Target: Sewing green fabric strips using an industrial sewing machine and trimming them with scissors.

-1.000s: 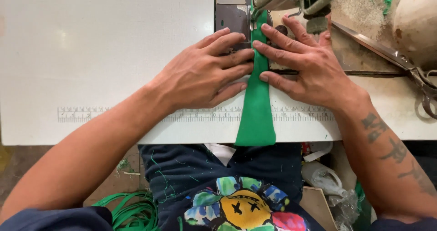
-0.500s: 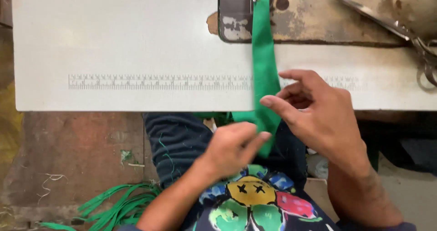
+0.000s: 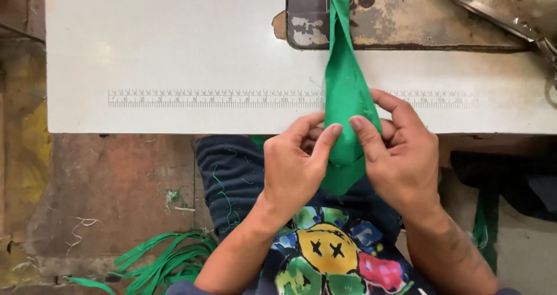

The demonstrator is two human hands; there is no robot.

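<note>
**Green strip pinched at the table edge**

Both hands closed on a green strip [image 3: 346, 97] just past the front edge of the white table [image 3: 174, 51]. Left hand [image 3: 293, 167] and right hand [image 3: 400, 155] side by side, thumbs and forefingers clamped on the strip's lower end. Upper end running under the sewing machine [image 3: 307, 16]. Scissors [image 3: 493, 16] at far right; loose green strips [image 3: 162, 263] on the floor.
</note>
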